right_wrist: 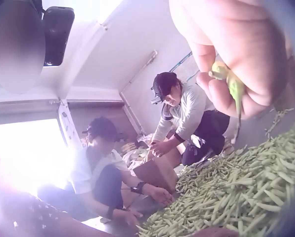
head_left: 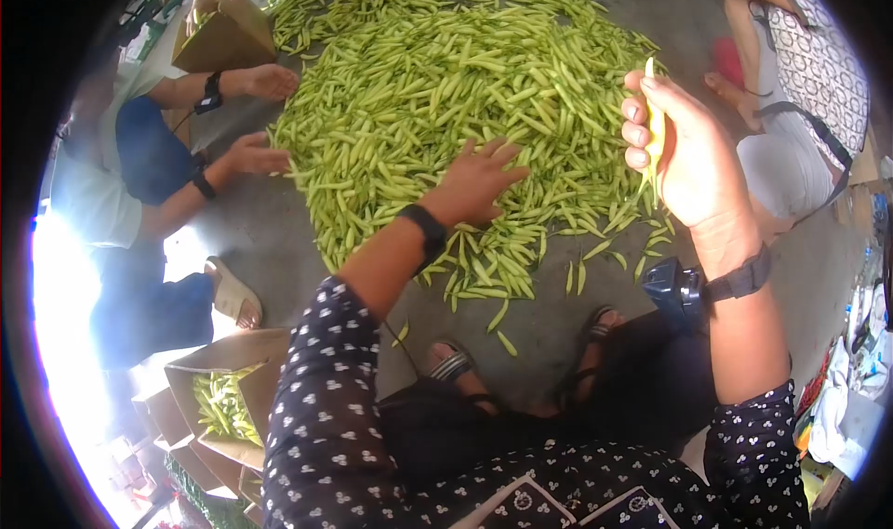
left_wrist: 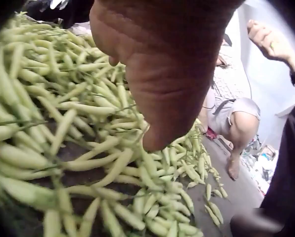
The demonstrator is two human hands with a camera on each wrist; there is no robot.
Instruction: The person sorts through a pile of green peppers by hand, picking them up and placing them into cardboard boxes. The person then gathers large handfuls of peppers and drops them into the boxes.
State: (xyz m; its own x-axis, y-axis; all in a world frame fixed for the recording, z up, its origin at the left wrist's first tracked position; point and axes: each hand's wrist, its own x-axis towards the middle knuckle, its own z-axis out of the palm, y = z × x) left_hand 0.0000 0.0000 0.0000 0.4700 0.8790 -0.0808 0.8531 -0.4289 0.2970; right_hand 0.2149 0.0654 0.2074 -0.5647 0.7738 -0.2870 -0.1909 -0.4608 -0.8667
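Note:
A broad heap of light green chili peppers [head_left: 465,73] covers the floor in front of me. My left hand [head_left: 474,183] rests on the near side of the heap, fingers spread, palm down; in the left wrist view the hand [left_wrist: 162,69] hangs over loose peppers with their thin stems. Raised at the right, my right hand [head_left: 693,148] holds pale green chili peppers [head_left: 657,129] upright, fingers curled round them and thumb near the top. From the right wrist view, the stem ends of the held peppers [right_wrist: 235,86] stick out below the curled fingers.
Across on the left, a person's hands [head_left: 256,154] reach to the heap's edge. Another person works at a cardboard box [head_left: 223,36] behind. A box of peppers [head_left: 228,403] stands at lower left. At right sits a person in light shorts [head_left: 791,162]. Stray peppers lie near my sandals [head_left: 451,360].

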